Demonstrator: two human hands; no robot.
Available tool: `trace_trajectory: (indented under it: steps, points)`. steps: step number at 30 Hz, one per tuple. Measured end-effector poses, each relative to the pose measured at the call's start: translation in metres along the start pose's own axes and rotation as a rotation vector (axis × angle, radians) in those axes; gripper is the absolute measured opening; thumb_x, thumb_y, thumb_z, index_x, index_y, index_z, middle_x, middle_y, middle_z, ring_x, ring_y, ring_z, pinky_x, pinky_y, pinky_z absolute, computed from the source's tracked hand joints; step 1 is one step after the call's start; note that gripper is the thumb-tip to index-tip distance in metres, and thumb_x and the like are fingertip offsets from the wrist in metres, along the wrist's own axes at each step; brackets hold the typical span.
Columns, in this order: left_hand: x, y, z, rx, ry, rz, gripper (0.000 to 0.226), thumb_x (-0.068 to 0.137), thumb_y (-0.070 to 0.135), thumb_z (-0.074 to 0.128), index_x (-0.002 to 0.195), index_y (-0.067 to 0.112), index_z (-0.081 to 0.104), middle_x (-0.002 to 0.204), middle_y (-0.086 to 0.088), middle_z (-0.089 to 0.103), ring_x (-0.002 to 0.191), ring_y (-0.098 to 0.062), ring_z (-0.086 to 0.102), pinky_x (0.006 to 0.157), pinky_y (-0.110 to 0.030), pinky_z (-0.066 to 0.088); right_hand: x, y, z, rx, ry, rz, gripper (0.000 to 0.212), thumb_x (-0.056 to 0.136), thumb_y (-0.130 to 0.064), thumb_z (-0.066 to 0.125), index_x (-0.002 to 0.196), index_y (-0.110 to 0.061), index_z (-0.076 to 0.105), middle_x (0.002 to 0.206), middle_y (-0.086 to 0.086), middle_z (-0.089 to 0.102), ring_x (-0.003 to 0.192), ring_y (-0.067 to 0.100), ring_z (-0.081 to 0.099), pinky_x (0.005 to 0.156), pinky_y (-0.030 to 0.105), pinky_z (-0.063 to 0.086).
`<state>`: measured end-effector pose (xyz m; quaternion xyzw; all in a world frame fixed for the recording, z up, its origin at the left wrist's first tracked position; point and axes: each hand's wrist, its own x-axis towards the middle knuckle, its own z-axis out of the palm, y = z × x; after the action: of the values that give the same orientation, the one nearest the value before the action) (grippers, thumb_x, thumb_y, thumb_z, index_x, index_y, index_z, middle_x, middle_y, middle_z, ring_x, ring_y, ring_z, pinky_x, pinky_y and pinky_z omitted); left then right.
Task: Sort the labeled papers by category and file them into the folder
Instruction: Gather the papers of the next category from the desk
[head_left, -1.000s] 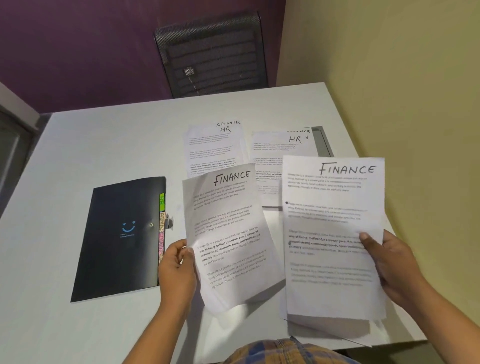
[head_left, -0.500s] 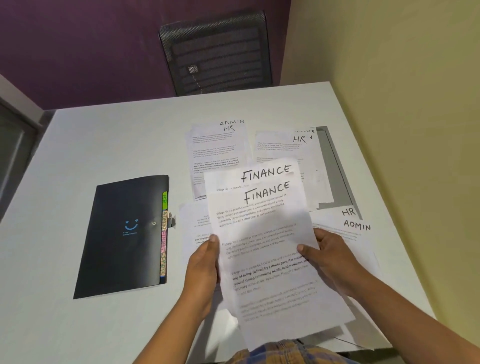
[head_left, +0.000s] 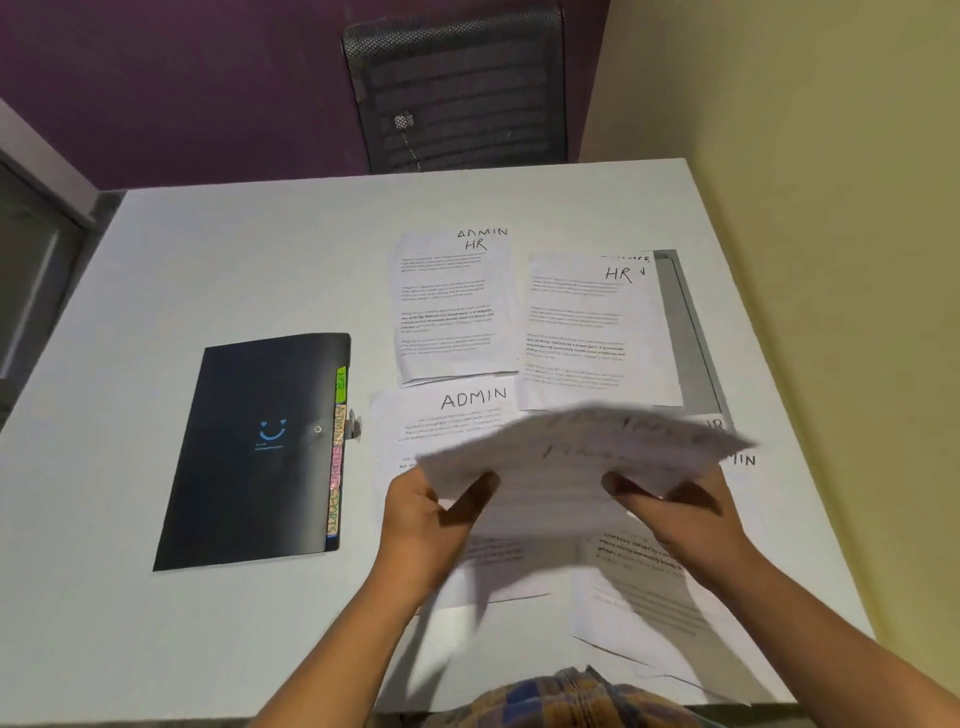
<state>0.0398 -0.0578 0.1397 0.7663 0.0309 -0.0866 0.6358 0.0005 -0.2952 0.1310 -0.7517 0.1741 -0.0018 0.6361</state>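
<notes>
Both hands hold the FINANCE papers (head_left: 571, 457) stacked together, tilted nearly flat and blurred, above the table's near middle. My left hand (head_left: 431, 509) grips their left edge and my right hand (head_left: 685, 509) grips their right edge. The black folder (head_left: 254, 447) lies closed to the left, with coloured index tabs along its right side. An ADMIN sheet (head_left: 441, 415) lies under the held papers. Further back lie a pile topped by an HR sheet (head_left: 452, 306) and another HR sheet (head_left: 592, 322). More sheets (head_left: 639, 597) lie near the front right, partly hidden.
The white table (head_left: 208, 260) has its right edge close to a yellow wall (head_left: 831, 208). A black mesh chair (head_left: 457, 88) stands behind the far edge. A grey strip (head_left: 685, 322) shows beside the right HR sheet.
The two FINANCE sheets, held apart a second ago, were brought together into one stack. They have now tipped forward and down, uncovering the ADMIN sheet beneath.
</notes>
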Motion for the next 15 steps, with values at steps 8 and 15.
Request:
trace_trajectory:
  steps: [8, 15]
  points:
    - [0.009, -0.018, 0.007, 0.123, -0.059, 0.086, 0.022, 0.083, -0.009, 0.07, 0.094, 0.01, 0.076, 0.086, 0.02, 0.074, 0.081, 0.012, 0.066, 0.075, -0.005, 0.047, 0.011, 0.017, 0.004, -0.122, -0.092, -0.046, 0.027, 0.079, -0.001, 0.079, 0.093, -0.025, 0.076, 0.094, -0.015, 0.076, 0.092, -0.001, 0.069, 0.079, 0.015, 0.052]
    - [0.021, -0.004, 0.005, -0.188, 0.021, -0.132, 0.014, 0.086, 0.004, 0.07, 0.092, 0.016, 0.073, 0.081, 0.013, 0.078, 0.078, -0.001, 0.073, 0.068, -0.019, 0.058, 0.015, 0.025, -0.006, -0.163, -0.079, 0.042, 0.016, 0.089, -0.017, 0.072, 0.098, -0.029, 0.075, 0.092, -0.016, 0.077, 0.086, -0.001, 0.073, 0.067, 0.014, 0.055]
